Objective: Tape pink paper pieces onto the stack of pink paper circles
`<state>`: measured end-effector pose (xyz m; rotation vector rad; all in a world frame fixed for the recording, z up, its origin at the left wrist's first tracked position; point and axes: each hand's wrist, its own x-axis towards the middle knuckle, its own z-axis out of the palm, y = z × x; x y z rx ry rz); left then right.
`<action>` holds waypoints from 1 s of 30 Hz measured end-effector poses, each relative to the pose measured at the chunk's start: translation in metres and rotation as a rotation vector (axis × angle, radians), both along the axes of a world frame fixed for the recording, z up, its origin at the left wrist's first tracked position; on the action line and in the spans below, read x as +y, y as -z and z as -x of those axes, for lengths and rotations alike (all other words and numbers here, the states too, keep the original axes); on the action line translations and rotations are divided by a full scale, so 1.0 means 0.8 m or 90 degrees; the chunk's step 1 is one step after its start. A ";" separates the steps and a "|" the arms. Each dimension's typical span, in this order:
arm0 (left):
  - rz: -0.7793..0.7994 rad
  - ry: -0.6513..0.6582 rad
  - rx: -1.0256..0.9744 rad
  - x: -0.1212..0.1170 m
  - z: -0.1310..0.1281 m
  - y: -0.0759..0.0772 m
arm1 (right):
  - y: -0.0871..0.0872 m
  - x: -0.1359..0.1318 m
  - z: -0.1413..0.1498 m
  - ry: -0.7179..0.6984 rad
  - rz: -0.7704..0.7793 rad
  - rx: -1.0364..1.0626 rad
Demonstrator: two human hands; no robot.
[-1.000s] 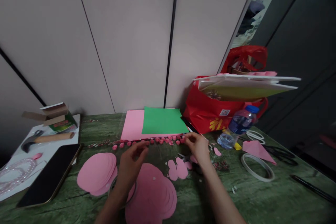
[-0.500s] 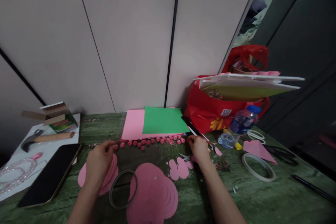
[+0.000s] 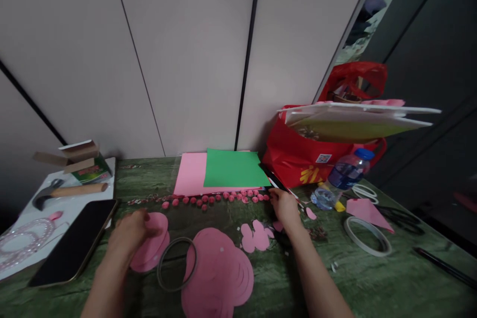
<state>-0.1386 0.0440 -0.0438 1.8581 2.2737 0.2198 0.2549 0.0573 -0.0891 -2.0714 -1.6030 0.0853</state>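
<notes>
My left hand (image 3: 128,232) is at the loose pile of pink paper circles (image 3: 151,256), thumb over the top circle and fingers curled at its left edge. They look closed on that paper, though the hand is slightly blurred. Farther right, my right hand (image 3: 283,207) rests low over the table with its fingers bent together. Its fingertips are by the right end of a row of small pink paper rolls (image 3: 211,199); whatever they hold is hidden. Between my arms lie large pink paper shapes (image 3: 212,273), a grey tape ring (image 3: 161,268) and small pink petal cutouts (image 3: 260,238).
Green paper (image 3: 236,168) overlaps a pink sheet (image 3: 188,174) at the back. To the left are a phone (image 3: 74,246), a hammer (image 3: 76,190) and an opened box (image 3: 91,169). Rightward stand a red bag (image 3: 285,154) and water bottle (image 3: 345,176), near white tape (image 3: 367,238).
My left hand has left the left end of the roll row and come down onto the pink circles. My right hand has stayed almost in place. Silver scissor tips beside it are no longer visible.
</notes>
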 end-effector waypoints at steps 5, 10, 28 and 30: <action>0.016 0.040 0.029 0.002 0.002 0.007 | -0.001 -0.001 -0.001 -0.013 0.002 0.011; 0.000 0.055 0.039 0.001 -0.002 0.005 | 0.001 -0.002 0.001 -0.033 0.005 0.026; 0.123 0.042 0.071 -0.001 -0.020 -0.024 | 0.004 -0.005 0.007 -0.024 -0.078 0.035; 0.129 0.041 0.072 -0.002 -0.022 -0.026 | -0.009 -0.008 0.008 -0.022 -0.093 0.040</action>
